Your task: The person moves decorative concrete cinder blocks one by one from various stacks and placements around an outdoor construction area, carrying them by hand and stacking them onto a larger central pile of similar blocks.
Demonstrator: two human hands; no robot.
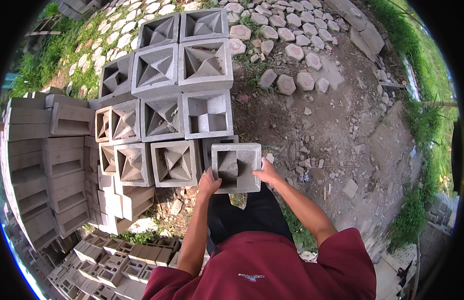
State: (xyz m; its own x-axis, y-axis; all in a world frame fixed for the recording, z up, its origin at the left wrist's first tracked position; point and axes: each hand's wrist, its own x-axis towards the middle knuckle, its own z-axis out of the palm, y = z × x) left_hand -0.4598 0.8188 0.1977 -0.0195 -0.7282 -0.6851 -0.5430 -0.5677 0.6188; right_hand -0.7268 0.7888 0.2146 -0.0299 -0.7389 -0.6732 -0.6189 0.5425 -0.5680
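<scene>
A square grey concrete block (249,172) with a recessed, angular hollow is held between my two hands in front of my body. My left hand (209,182) grips its left side near the lower corner, thumb over the rim. On the opposite side, my right hand (267,171) clasps the edge with its thumb on top. Just beyond and partly under it, another grey block (207,147) shows only its upper rim. To the left of that sits a block with a pyramid-like relief (176,162), part of a stack of similar decorative blocks (162,116).
Tall piles of hollow blocks (67,150) stand at the left, with more hollow blocks (109,265) at lower left. Hexagonal pavers (294,51) lie at the far side. Rubble and stones (349,187) scatter over the dirt on the right, bordered by grass (424,130).
</scene>
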